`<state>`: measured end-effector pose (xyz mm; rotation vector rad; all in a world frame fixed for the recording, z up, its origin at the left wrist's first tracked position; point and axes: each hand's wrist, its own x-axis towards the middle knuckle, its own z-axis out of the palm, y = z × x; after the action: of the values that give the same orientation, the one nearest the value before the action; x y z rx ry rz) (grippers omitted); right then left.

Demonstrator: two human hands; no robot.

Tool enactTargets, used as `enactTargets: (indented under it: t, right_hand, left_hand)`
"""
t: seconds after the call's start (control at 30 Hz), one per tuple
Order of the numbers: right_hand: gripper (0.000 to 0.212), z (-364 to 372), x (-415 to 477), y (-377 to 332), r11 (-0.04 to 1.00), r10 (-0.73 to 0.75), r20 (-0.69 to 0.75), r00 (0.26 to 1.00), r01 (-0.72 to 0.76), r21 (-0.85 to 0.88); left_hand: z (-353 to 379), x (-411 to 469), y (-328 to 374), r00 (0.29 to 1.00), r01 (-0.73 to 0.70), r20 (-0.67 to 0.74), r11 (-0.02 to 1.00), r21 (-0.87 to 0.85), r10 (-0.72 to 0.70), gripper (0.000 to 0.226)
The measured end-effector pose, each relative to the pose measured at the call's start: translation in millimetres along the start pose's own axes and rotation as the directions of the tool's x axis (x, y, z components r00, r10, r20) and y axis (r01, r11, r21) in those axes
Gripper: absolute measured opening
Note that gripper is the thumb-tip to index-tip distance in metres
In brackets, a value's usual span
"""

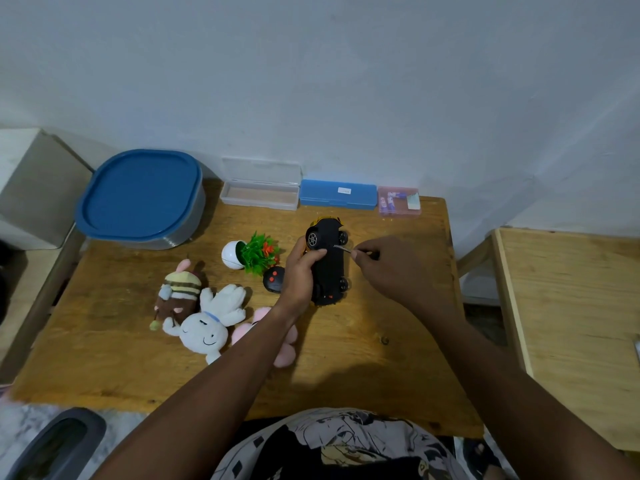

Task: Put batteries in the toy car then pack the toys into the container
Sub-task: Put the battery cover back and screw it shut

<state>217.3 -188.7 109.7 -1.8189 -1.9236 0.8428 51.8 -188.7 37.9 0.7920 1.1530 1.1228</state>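
The toy car [331, 268] lies upside down on the wooden table [363, 368], its black underside and wheels facing up. My left hand [300, 275] grips its left side. My right hand [388, 265] pinches a thin metal screwdriver [343, 248] whose tip touches the car's underside. The batteries sit in a small pink clear box [399, 201] at the table's back edge. A grey container with a blue lid [140, 197] stands at the back left. A striped bee plush [178, 294], a white plush [207, 323] and a pink plush [284, 351] lie at the left front.
A black remote with red buttons [273, 278] lies beside my left hand. A white pot with a green plant [251, 254] has tipped over behind it. An open clear case [259, 188] and a blue case [337, 196] line the back edge. A second wooden table [571, 323] stands at the right.
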Motion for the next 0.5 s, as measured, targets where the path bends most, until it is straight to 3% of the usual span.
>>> enactTargets:
  t: [0.5]
  right_hand:
    - [0.025,-5.5,-0.4,-0.8,0.999,0.033,0.056,0.998,-0.033,-0.002]
  left_hand:
    - [-2.4,0.2,-4.2,1.0,0.009,0.023,1.0,0.007,-0.009,0.031]
